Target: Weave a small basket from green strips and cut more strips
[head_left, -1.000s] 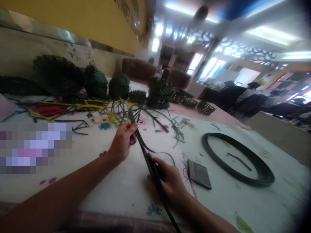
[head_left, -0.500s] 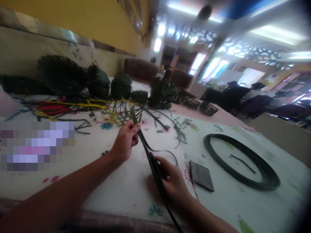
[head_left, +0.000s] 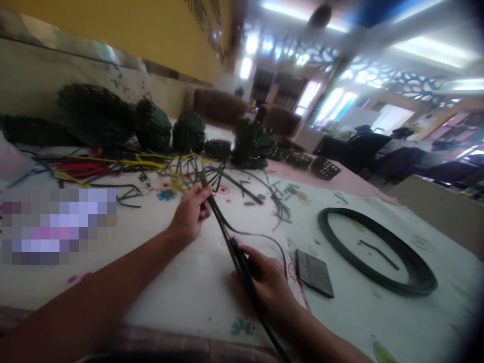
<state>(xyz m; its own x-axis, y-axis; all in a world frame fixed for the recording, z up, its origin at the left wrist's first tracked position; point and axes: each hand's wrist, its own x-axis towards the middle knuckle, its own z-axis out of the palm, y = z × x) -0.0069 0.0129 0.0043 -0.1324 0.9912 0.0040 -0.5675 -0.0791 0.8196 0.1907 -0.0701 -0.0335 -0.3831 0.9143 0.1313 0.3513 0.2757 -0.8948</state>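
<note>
A long dark green plastic strip (head_left: 221,222) slants across the table in front of me, its near end running off the bottom edge. My left hand (head_left: 191,212) pinches it near its far end, thumb on top. Farther down, my right hand (head_left: 266,277) is closed around the strip and a slim black object (head_left: 235,244) whose kind I cannot make out; the palm and most of the fingers are hidden. Between the hands the strip is parted into narrow lengths. One thin strand (head_left: 264,235) curves off to the right, above and beside my right hand.
Loose green, yellow and red strips (head_left: 81,166) lie across the back. Behind them stand several dark woven baskets (head_left: 96,116). To the right are a grey flat block (head_left: 313,274) and a coil of dark strip (head_left: 378,280). A blurred-out patch (head_left: 58,227) covers the left.
My left hand has shifted slightly left and down with the strip's far end. The thin curved strand now reaches farther to the right. My right hand has barely moved.
</note>
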